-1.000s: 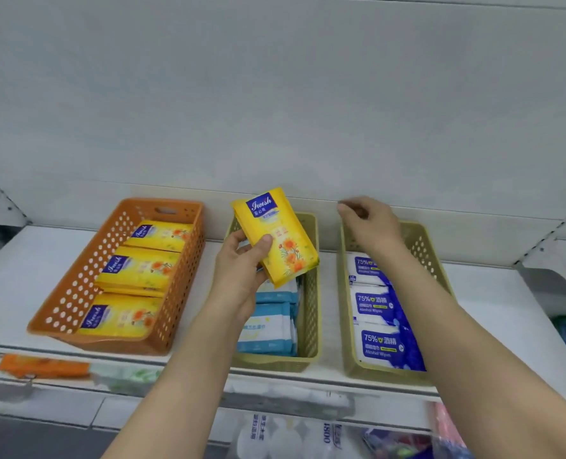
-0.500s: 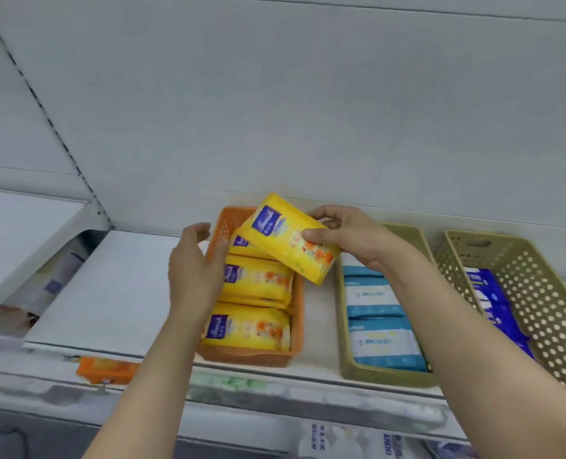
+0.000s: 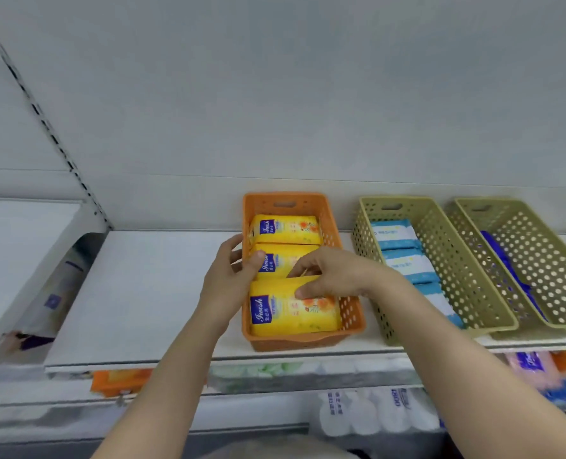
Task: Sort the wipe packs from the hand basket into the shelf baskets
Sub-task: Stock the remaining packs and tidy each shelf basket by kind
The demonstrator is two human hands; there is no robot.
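We see orange basket (image 3: 352,321) on shelf (image 3: 149,293), three yellow packs inside. Right hand (image 3: 328,276) pinches near pack (image 3: 291,314) at top edge. Left hand (image 3: 233,276) fingers relaxed, thumb touching middle pack (image 3: 283,260), holding nothing.

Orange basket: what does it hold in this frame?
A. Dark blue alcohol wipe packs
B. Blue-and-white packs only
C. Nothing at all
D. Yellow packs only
D: the orange basket holds only yellow packs in a row, with the right hand pinching the top edge of the nearest one; the blue-and-white packs lie in the green basket beside it.
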